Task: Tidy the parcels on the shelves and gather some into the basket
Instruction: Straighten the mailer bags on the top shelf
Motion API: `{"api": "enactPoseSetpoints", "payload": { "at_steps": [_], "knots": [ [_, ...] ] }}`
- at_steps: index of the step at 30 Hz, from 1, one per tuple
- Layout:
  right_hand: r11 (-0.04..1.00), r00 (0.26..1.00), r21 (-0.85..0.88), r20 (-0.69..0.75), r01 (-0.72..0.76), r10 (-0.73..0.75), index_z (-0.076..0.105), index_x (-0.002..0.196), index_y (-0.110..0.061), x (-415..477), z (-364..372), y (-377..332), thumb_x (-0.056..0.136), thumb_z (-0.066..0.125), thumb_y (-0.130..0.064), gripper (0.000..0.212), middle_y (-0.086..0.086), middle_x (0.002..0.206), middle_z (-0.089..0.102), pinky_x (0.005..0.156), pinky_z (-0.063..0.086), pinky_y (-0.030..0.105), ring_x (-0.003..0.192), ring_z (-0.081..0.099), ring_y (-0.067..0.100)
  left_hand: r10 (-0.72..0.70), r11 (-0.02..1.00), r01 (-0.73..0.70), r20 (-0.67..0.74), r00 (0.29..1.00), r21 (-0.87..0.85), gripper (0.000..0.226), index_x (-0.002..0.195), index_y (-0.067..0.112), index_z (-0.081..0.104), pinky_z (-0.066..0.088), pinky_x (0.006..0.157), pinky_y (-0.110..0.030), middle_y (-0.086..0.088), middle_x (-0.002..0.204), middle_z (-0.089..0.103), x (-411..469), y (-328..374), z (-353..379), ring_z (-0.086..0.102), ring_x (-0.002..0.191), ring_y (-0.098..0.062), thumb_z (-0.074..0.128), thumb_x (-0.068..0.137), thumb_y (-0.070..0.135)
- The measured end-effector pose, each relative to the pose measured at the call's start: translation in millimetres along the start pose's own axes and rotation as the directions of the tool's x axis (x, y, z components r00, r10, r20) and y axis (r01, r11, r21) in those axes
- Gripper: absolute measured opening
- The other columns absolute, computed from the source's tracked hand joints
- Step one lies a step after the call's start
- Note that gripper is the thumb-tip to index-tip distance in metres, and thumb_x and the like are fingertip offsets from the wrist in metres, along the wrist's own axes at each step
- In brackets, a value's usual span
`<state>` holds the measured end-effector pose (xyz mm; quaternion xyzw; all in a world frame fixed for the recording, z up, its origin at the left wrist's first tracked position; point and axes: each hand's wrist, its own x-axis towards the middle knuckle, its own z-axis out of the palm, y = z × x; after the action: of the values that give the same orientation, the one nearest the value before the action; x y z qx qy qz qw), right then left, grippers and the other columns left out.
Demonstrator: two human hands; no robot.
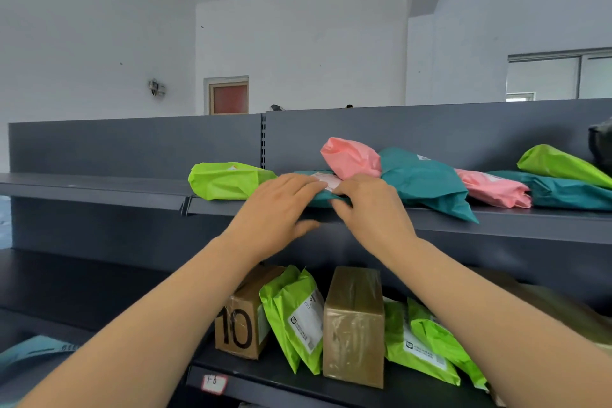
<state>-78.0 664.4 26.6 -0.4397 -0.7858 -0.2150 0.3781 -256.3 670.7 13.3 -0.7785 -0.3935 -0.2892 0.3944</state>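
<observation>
Both hands meet the labelled parcel (326,181) at the shelf (496,220) edge, left hand (281,209) flat on it, right hand (372,209) pinching it, so a pull could drag the pink parcel (351,157) lying against it off.

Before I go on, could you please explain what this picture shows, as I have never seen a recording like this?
There is no machine here: a person works with two bare hands, and the single picture comes from a camera worn on their head, looking forward and down. That is why both forearms reach in from the bottom. In front are grey shelves. On the top shelf lie soft parcels, among them a green parcel and a pink parcel. The left hand lies flat on a teal parcel with a white label, and the right hand seems to pinch its near edge. On the lower shelf stand a box marked 10, green bags and a brown box.
</observation>
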Motion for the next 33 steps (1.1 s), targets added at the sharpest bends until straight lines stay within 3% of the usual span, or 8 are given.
{"api": "enactPoseSetpoints", "payload": {
  "at_steps": [4, 9, 13, 17, 22, 27, 30, 33],
  "knots": [
    [0.999, 0.998, 0.033, -0.064, 0.006, -0.004, 0.069, 0.1, -0.019, -12, -18, 8, 0.094, 0.046, -0.046, 0.036, -0.001, 0.101, 0.065, 0.073, 0.046, 0.036, 0.089, 0.058, 0.022, -0.134, 0.991, 0.134, 0.001, 0.991, 0.029, 0.025, 0.1, 0.012, 0.061, 0.051, 0.063, -0.044, -0.008, 0.091, 0.066, 2, 11, 1, 0.061, 0.083, -0.033, 0.045, 0.083, 0.019],
    [1.0, 0.99, -0.028, -0.142, 0.006, -0.01, 0.065, 0.115, -0.015, -18, -34, 36, 0.09, 0.058, -0.032, 0.031, 0.003, 0.114, 0.062, 0.086, 0.045, 0.039, 0.109, 0.052, 0.024, -0.295, 0.955, 0.291, 0.077, 0.952, 0.064, 0.025, 0.112, 0.014, 0.056, 0.049, 0.065, -0.044, -0.014, 0.087, 0.065, 0, 16, -2, 0.059, 0.081, -0.036, 0.05, 0.089, 0.008],
    [0.957, 0.995, -0.278, 0.021, -0.087, 0.096, 0.043, 0.139, -0.024, -18, -33, 68, 0.087, 0.06, -0.034, 0.055, 0.003, 0.143, 0.04, 0.107, 0.028, 0.043, 0.134, 0.032, 0.026, -0.331, 0.942, 0.324, 0.081, 0.94, 0.089, 0.026, 0.11, 0.014, 0.055, 0.042, 0.058, -0.04, -0.016, 0.078, 0.064, -2, 12, -5, 0.058, 0.07, -0.037, 0.049, 0.087, 0.003],
    [0.937, 0.971, -0.284, 0.062, -0.204, 0.23, 0.055, 0.131, -0.026, -22, -36, 89, 0.092, 0.046, -0.015, 0.041, 0.003, 0.131, 0.051, 0.086, 0.047, 0.036, 0.119, 0.046, 0.025, -0.344, 0.935, 0.329, 0.122, 0.931, 0.132, 0.029, 0.113, 0.014, 0.052, 0.039, 0.059, -0.039, -0.014, 0.082, 0.064, 0, 9, -8, 0.058, 0.075, -0.037, 0.046, 0.087, 0.001],
    [0.911, 0.955, -0.325, 0.062, -0.254, 0.289, 0.061, 0.125, -0.024, -29, -45, 100, 0.092, 0.044, -0.009, 0.04, 0.006, 0.121, 0.053, 0.081, 0.045, 0.034, 0.116, 0.047, 0.026, -0.365, 0.93, 0.354, 0.116, 0.924, 0.1, 0.031, 0.109, 0.012, 0.053, 0.04, 0.06, -0.041, -0.016, 0.08, 0.062, 4, 4, -8, 0.057, 0.074, -0.038, 0.046, 0.082, -0.002],
    [0.906, 0.943, -0.309, 0.071, -0.289, 0.325, 0.062, 0.126, -0.024, -30, -54, 107, 0.089, 0.046, -0.005, 0.045, 0.008, 0.116, 0.054, 0.086, 0.046, 0.036, 0.112, 0.048, 0.028, -0.419, 0.903, 0.43, 0.239, 0.876, 0.005, 0.028, 0.115, 0.019, 0.056, 0.046, 0.079, -0.039, -0.012, 0.105, 0.066, 16, -1, -12, 0.058, 0.097, -0.033, 0.053, 0.088, 0.011],
    [0.916, 0.946, -0.277, 0.065, -0.289, 0.318, 0.061, 0.126, -0.025, -34, -53, 107, 0.087, 0.047, -0.006, 0.045, 0.007, 0.113, 0.054, 0.083, 0.046, 0.035, 0.112, 0.048, 0.027, -0.377, 0.796, 0.528, 0.44, 0.815, -0.295, 0.074, 0.141, 0.026, 0.038, 0.035, 0.103, -0.028, 0.004, 0.137, 0.052, 27, 0, -33, 0.047, 0.127, -0.019, 0.075, 0.078, 0.035],
    [0.925, 0.947, -0.228, 0.036, -0.303, 0.319, 0.06, 0.126, -0.027, -34, -52, 106, 0.088, 0.049, -0.011, 0.043, 0.004, 0.115, 0.054, 0.082, 0.045, 0.033, 0.113, 0.048, 0.024, -0.427, 0.702, 0.578, 0.403, 0.81, -0.417, 0.098, 0.149, 0.022, 0.019, 0.031, 0.108, -0.031, -0.001, 0.148, 0.04, 47, 10, -44, 0.039, 0.134, -0.018, 0.072, 0.072, 0.052]
  ]
}}
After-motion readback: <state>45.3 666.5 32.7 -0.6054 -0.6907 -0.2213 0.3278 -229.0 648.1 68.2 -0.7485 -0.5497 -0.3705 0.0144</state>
